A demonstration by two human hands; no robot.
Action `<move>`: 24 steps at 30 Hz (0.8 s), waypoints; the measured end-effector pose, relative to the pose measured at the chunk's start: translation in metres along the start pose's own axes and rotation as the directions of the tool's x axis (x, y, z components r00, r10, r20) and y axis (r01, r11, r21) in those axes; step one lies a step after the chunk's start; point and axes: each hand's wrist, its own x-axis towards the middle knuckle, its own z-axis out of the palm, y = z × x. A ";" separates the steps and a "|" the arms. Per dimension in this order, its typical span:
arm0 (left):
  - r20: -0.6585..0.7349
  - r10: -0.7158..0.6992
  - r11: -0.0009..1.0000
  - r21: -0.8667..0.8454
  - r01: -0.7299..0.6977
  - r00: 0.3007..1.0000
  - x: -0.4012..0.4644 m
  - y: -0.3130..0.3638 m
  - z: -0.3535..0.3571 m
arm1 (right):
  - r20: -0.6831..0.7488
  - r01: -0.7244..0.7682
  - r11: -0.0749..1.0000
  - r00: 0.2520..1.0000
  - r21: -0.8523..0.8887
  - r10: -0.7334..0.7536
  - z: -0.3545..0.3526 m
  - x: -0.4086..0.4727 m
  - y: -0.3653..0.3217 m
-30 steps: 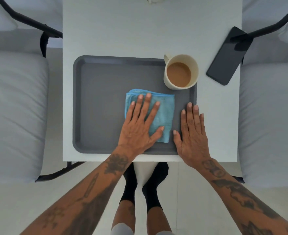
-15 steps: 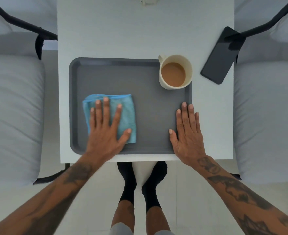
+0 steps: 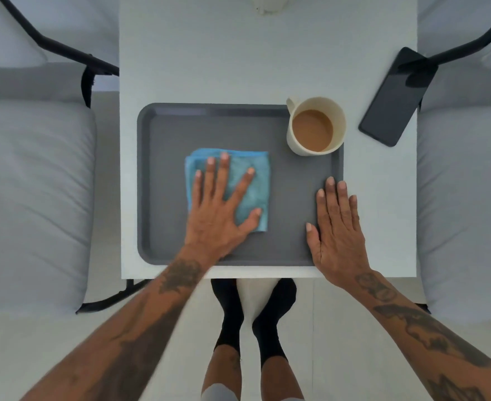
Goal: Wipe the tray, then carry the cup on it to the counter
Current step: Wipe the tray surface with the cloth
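We look straight down at a small white table (image 3: pixel 238 59) with a dark grey tray (image 3: pixel 180 134) lying flat on its near half. Our left hand (image 3: pixel 221 215) lies palm down with fingers spread wide on a folded blue cloth (image 3: pixel 256 180), pressing it flat against the tray floor a little left of the tray's middle; the hand is open, not gripping, and the cloth shows beyond the fingertips and to the right of the thumb. Our right hand (image 3: pixel 337 230) also lies open and flat, fingers together, over the near right corner of the tray, with its outer fingers reaching across the rim onto the table. A cream cup (image 3: pixel 296 146) with pale brown drink in it stands upright in the far right corner of the tray, its handle pointing to the far left, well apart from both hands. A black phone (image 3: pixel 394 105) lies face up on the table to the right of the cup, off the tray, at the table's right edge. Grey cushioned chairs (image 3: pixel 30 183) with black frames stand on the left and right of the table. Below the table's near edge we see 2 feet in black socks (image 3: pixel 230 316) on a pale floor.
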 end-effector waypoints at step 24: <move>-0.012 -0.013 0.999 0.041 0.014 1.000 0.056 -0.049 -0.011 | 0.029 -0.009 0.999 1.000 -0.033 0.010 -0.001 -0.001 0.000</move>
